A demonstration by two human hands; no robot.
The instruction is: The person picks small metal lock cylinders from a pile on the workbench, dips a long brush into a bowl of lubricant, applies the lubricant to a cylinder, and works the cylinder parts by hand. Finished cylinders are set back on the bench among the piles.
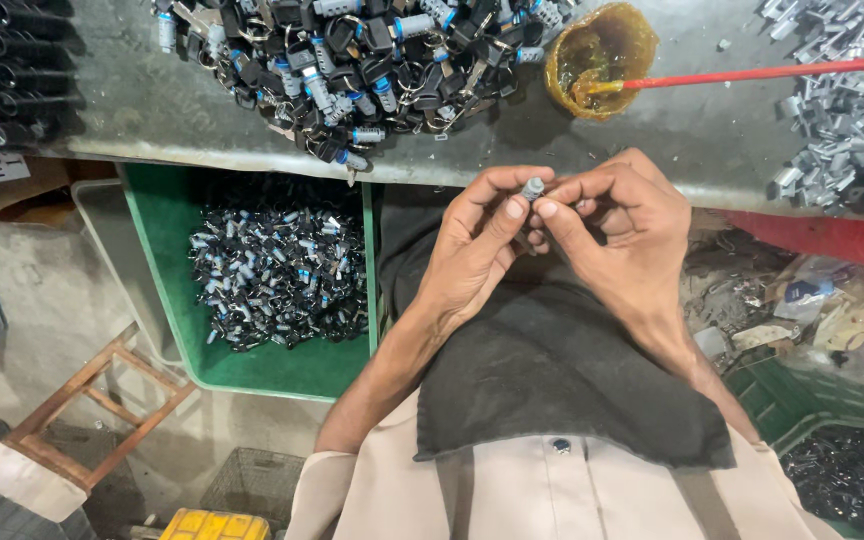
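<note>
A small grey metal part (532,187) is pinched between the fingertips of both hands, just above a dark cloth (552,370) that is spread over the lap. The left hand (477,250) is curled around the part from one side, with its thumb pressed up near it. The right hand (617,225) is closed on the part from the other side, with its first finger and thumb laid against it.

Beyond the hands, a grey table (682,140) is seen. On it, straight ahead of the left hand, a big pile of black and silver keys and locks (362,70) is heaped. Just ahead of the right hand, a small yellow bowl (600,55) is placed, and a red stick (762,72) is rested in it. Farther to the right, a heap of shiny metal bits (842,110) is spread out.

To the left of the left hand, lower down, a green bin (167,215) is filled with more small locks. A wooden stool (82,420) is stood near it.
</note>
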